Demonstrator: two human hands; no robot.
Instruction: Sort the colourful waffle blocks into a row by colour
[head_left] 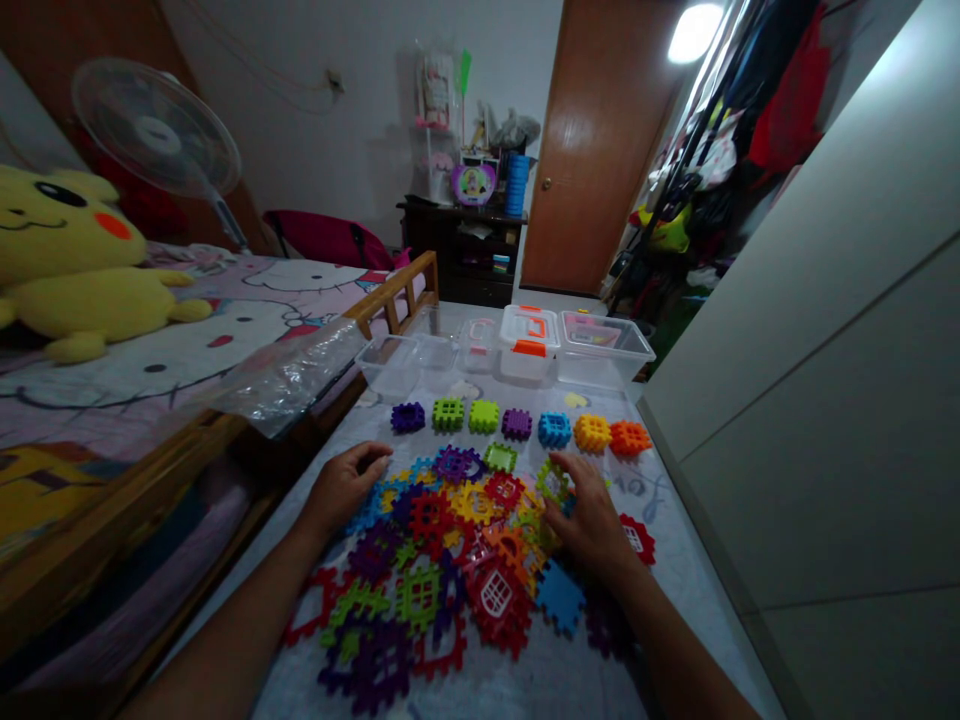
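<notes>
A loose pile of plastic interlocking tiles with notched edges [431, 515] lies between my hands, in red, purple, green, yellow, orange and blue. My right hand [589, 515] grips a light green framed tile [552, 481] between thumb and fingers at the pile's right side. My left hand [346, 488] rests at the pile's left edge near some blue tiles [367, 512], its fingers loosely bent and apart from the thumb, holding nothing. A second light green frame tile [500, 458] lies flat at the pile's far edge. Beyond it stands a row of small assembled blocks [517, 423], including green, purple, blue, yellow and orange ones.
Behind the blocks stand clear plastic boxes [604, 360] and a lidded box with orange clips [529, 335]. A wooden bed rail [390, 300] borders the table's left, with a yellow plush toy [82, 290] on the bed. A pale cabinet [817, 390] flanks the right.
</notes>
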